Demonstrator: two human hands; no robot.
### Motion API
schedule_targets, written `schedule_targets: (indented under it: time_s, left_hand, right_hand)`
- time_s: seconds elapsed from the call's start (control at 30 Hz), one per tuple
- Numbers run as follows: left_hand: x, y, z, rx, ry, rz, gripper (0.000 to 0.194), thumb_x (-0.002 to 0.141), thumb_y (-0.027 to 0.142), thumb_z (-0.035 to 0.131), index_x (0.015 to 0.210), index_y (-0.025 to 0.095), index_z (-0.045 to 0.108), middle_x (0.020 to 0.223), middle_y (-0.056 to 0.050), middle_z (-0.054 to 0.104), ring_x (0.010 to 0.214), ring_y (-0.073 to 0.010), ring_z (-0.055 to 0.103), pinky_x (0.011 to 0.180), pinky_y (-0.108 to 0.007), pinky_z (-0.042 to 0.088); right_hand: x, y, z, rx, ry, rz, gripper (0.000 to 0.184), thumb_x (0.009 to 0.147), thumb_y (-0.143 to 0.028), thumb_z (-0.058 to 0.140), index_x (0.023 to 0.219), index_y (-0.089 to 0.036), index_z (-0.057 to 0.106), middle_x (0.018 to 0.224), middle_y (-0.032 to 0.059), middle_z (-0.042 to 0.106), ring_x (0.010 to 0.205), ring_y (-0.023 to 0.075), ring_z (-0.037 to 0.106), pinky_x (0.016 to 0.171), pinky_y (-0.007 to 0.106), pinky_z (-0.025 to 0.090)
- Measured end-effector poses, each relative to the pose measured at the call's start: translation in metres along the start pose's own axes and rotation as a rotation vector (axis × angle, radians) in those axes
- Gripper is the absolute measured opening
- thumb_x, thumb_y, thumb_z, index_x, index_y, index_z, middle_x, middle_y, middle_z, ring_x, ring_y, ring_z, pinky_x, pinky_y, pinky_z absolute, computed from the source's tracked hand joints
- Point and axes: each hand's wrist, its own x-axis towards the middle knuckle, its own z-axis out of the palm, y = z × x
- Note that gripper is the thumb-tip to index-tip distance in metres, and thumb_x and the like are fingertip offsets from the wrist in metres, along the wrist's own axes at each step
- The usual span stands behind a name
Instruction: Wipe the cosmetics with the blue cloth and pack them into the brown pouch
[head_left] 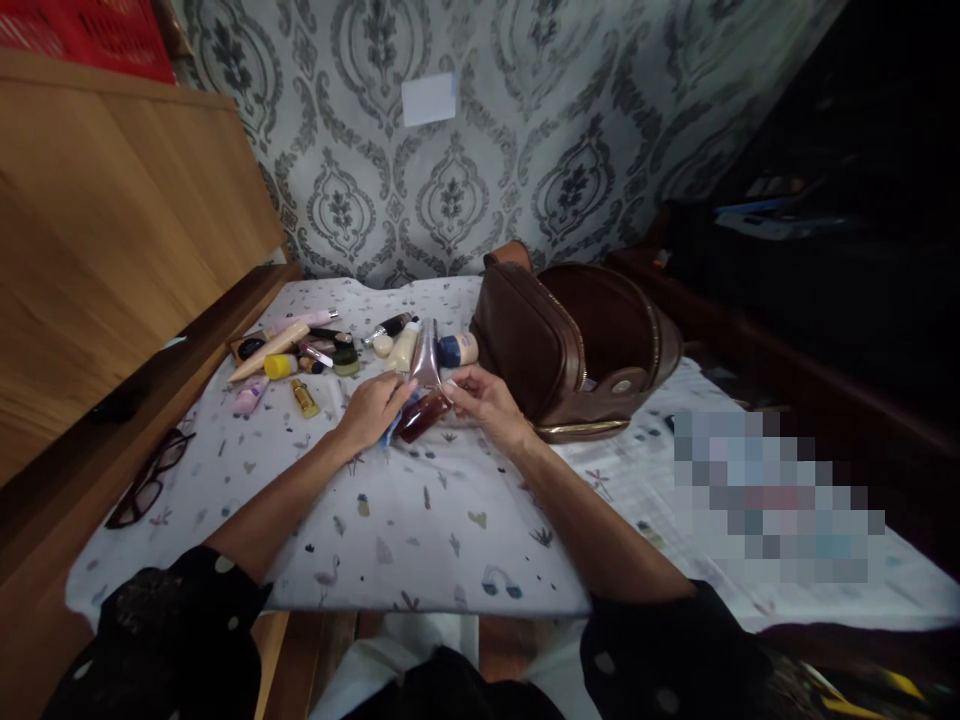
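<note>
Both my hands meet over a clear tube of dark reddish-brown liquid [422, 412] that lies on the patterned cloth [420, 520]. My left hand [375, 408] is closed on the tube's lower end, with a bit of blue showing under its fingers. My right hand [484, 398] pinches the tube near its wide clear end [426, 362], which stands up between my hands. A brown leather bag [570, 345] lies open just right of my right hand.
Several small cosmetics, tubes and bottles [300, 355] are scattered on the cloth behind my left hand. Glasses [148, 478] lie on the wooden ledge at left. A wooden panel rises on the left, patterned wallpaper behind. A blurred patch covers the right.
</note>
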Motion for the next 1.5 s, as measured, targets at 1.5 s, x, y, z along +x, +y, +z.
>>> schedule_targets:
  time_s: [1.5]
  left_hand:
    - [-0.062,-0.01,-0.018,0.077,0.061,0.488,0.038,0.09,0.009,0.049,0.126,0.019,0.057,0.126,-0.015,0.059,0.123,-0.026,0.055,0.103,-0.045,0.051]
  right_hand:
    - [0.001,0.004,0.0,0.079,-0.012,0.037,0.049,0.062,-0.051,0.084,0.097,-0.02,0.07,0.074,-0.0019,0.065,0.06,0.0122,0.058,0.06,0.029,0.052]
